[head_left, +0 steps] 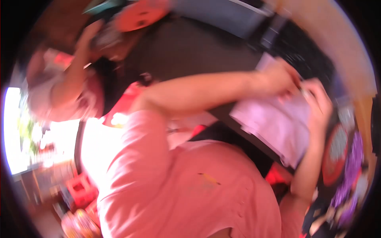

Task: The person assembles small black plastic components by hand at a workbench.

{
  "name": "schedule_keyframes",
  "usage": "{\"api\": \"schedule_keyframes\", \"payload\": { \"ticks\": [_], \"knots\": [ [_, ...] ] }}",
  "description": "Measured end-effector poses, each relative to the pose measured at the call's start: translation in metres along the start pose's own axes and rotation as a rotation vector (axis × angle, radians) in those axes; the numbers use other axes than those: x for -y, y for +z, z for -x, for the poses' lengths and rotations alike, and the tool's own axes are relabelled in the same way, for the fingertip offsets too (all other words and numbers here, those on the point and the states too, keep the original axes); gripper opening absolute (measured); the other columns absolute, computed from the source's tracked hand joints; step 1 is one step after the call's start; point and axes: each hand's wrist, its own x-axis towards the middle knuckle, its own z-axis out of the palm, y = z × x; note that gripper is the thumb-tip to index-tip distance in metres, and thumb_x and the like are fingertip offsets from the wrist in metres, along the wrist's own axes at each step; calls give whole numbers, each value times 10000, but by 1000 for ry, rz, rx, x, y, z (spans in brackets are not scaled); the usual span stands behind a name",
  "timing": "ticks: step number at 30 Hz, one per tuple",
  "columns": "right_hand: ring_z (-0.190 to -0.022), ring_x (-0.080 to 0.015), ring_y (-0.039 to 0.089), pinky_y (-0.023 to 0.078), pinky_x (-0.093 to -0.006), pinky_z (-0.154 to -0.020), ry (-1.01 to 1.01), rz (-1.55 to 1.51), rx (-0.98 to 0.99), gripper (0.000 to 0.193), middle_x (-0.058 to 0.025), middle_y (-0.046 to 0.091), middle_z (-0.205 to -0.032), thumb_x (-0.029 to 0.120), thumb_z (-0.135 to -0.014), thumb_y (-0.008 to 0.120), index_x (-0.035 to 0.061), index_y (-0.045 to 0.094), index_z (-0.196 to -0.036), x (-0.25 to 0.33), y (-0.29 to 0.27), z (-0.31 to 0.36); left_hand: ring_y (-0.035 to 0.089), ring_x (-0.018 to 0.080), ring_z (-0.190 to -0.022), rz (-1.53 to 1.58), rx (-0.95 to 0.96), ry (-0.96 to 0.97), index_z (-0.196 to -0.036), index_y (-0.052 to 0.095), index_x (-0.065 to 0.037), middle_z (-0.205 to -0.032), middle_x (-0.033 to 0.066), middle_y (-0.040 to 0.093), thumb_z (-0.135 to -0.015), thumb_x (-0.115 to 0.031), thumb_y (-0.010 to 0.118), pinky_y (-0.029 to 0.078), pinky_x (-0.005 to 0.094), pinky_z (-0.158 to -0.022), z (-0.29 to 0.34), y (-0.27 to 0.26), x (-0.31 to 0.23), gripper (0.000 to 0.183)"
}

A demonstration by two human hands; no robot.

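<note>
At the right side of a dark table, a pale lilac cloth (pixel 274 123), folded in layers, lies under and between my hands. My left hand (pixel 279 79) reaches across over the cloth's far part, its fingers curled closed and blurred by motion. Close beside it my right hand (pixel 318 101) is bent inward at the cloth's right edge, fingers in a pinch. The fingertips of both hands meet around a small whitish bit (pixel 304 90). What exactly they grip is too blurred to tell.
The dark tabletop (pixel 190 51) stretches away to the left. A grey bin (pixel 226 18) is at the back. Beyond the right forearm are a round red-rimmed thing (pixel 335 154) and purple fabric (pixel 351 170). Another person (pixel 67 87) works at the far left, by an orange object (pixel 141 16).
</note>
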Motion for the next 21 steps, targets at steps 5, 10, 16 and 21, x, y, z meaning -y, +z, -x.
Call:
{"api": "schedule_keyframes", "payload": {
  "ticks": [5, 10, 16, 21],
  "knots": [
    [-700, -106, 466, 369, -237, -609, 27, 50, -8, 104, -31, 533, -829, -29, -818, 529, -23, 592, -900, -13, -2, 3, 611, 177, -486, 98, 61, 87, -808, 657, 96, -612, 118, 616, -675, 97, 676, 507, 300, -414, -24, 2, 22, 134],
    [-631, -73, 439, 351, -218, -557, 88, -3, -28, 114, 1, 535, -790, -32, -802, 531, -22, 610, -884, -14, -1, -2, 617, 180, -512, -3, 51, 136, -820, 652, 89, -628, 114, 614, -672, 92, 670, 500, 299, -415, -16, -1, 13, 150],
    [-638, -56, 447, 347, -199, -558, 169, -69, -61, 139, 5, 548, -791, 5, -792, 536, -10, 631, -892, -17, -1, -4, 614, 176, -528, -95, 43, 205, -812, 656, 80, -633, 116, 610, -660, 61, 674, 496, 304, -438, -14, -2, 11, 154],
    [-632, -51, 427, 331, -199, -553, 226, -126, -54, 137, 6, 539, -802, -5, -792, 534, -9, 626, -894, -21, -3, -4, 608, 156, -498, -40, 44, 134, -806, 662, 83, -626, 103, 618, -669, 51, 676, 494, 282, -443, -16, -1, 14, 141]
  ]
}}
